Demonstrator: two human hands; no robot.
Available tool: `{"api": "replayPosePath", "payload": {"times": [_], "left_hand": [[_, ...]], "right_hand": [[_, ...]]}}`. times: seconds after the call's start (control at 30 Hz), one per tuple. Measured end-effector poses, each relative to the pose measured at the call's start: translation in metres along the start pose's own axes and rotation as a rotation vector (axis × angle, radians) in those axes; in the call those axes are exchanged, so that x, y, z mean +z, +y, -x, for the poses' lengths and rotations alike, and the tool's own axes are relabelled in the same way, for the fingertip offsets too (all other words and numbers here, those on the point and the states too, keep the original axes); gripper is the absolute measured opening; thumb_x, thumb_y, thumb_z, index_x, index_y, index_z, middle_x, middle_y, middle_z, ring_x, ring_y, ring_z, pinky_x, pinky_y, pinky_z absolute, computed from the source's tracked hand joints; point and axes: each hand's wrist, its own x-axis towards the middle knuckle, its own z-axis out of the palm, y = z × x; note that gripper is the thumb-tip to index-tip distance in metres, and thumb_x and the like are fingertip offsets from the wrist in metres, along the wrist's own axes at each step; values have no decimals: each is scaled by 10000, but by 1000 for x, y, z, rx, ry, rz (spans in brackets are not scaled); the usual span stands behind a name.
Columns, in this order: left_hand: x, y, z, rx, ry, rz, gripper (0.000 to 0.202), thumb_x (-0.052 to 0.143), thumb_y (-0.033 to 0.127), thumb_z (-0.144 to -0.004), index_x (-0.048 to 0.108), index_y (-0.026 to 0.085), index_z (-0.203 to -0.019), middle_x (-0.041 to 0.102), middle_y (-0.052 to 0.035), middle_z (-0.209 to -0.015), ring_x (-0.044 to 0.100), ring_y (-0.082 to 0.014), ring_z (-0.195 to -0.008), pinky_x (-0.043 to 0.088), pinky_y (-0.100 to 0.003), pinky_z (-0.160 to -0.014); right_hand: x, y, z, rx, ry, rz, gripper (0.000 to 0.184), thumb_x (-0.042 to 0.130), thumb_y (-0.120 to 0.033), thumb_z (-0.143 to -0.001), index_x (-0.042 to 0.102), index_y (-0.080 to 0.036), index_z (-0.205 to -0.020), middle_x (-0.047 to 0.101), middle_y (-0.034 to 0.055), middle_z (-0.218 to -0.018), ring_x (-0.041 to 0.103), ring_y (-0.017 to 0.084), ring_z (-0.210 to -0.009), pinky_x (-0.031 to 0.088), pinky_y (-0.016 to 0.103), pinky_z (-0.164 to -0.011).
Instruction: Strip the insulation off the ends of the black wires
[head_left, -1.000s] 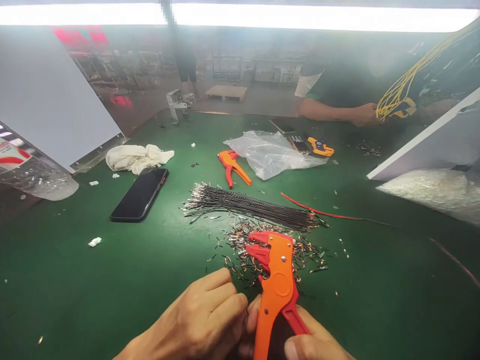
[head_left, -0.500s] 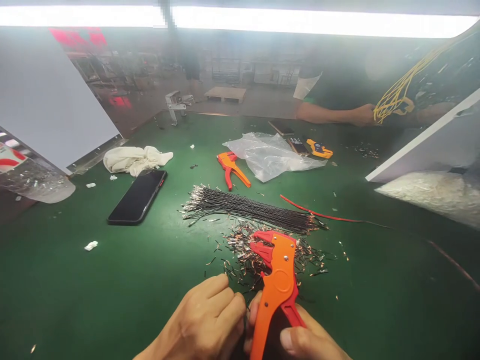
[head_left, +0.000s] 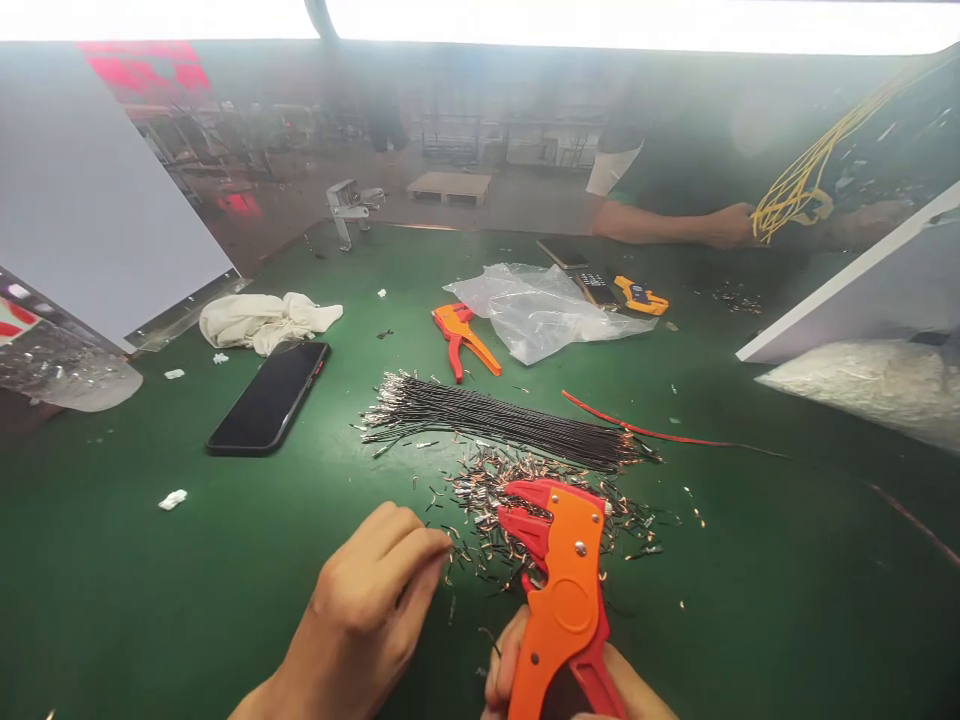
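At far left, a clear plastic container [head_left: 64, 376] carries a red-and-white label [head_left: 13, 322] cut off by the edge. A black phone [head_left: 270, 398] lies nearer the middle. The left hand [head_left: 367, 585] curls its fingers in; I cannot tell whether they pinch anything. Ahead lies a bundle of black wires [head_left: 495, 417], with clippings [head_left: 480, 488] on its near side. The right hand [head_left: 510, 655] is wrapped around the handles of an orange-and-red wire stripper [head_left: 570, 605], which rises from the grip, jaws apart, over the clippings. Farther back, a dark device [head_left: 598, 290] shows white marks, perhaps print, too small to read.
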Motion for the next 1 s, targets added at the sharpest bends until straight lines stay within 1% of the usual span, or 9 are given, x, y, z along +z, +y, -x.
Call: {"api": "replayPosePath", "payload": {"times": [0.2,0.37,0.43,0.5,0.6,0.73,0.87,0.93,1.0], "left_hand": [[-1,-3,-2,-90,35,14,182,531,56,-954,653,175,-891,565,-6,-833,583,-95,-715,487,-189,-631],[-1,-9,0,-107,50,9,343,476,28,-968,686,235,-1144,603,-30,-1045,627,-97,-903,520,-181,-753],[-3,-8,-1,-99,74,-12,384,445,5,-968,669,229,-1185,608,-38,-1089,614,-105,-966,514,-195,-814],[-6,-5,-3,-86,124,-3,297,470,3,-961,657,191,-1094,610,-34,-1012,594,-111,-942,501,-207,-816],[-7,2,-1,-27,112,75,198,513,0,-932,606,164,-993,610,-32,-916,575,-133,-903,499,-239,-799],[8,6,10,117,-24,183,209,537,91,-958,611,126,-1151,649,-90,-997,586,-183,-921,512,-299,-782],[22,7,16,184,-71,197,239,442,258,-1055,590,120,-1183,693,-96,-922,586,-186,-795,476,-306,-670],[26,8,15,205,-116,182,242,393,284,-1077,592,152,-1115,693,-59,-823,576,-171,-723,440,-292,-616],[29,10,15,220,-95,156,214,403,263,-1074,588,183,-1001,654,-19,-711,548,-159,-653,386,-281,-564]], "right_hand": [[-5,17,-2,-82,-51,-98,357,725,-432,-882,741,-248,-1187,674,96,-1165,718,278,-1107,545,426,-987],[0,7,-4,-130,-51,-94,367,728,-416,-870,742,-246,-1195,630,87,-1170,695,261,-1119,541,409,-1003],[5,-1,-3,-120,-43,-74,354,719,-412,-872,743,-260,-1192,609,82,-1172,665,255,-1141,518,427,-1033],[10,-11,-1,-121,-31,-46,342,712,-405,-876,747,-256,-1181,606,81,-1169,648,249,-1148,492,434,-1064],[14,-27,3,-86,-3,-148,341,725,-390,-844,756,-239,-1149,658,64,-1193,672,223,-1138,507,334,-1030],[10,-43,10,-48,94,-303,365,718,-332,-795,770,-188,-1126,728,68,-1239,663,256,-1209,486,313,-1083],[2,-47,13,-21,60,-374,389,715,-224,-773,758,-149,-1152,721,83,-1311,631,271,-1282,457,300,-1139],[1,-47,10,4,17,-421,409,716,-210,-749,757,-148,-1151,716,87,-1324,621,271,-1302,449,278,-1141],[4,-47,7,15,-23,-431,421,724,-230,-730,760,-153,-1143,722,98,-1308,627,267,-1291,435,285,-1149]]}}
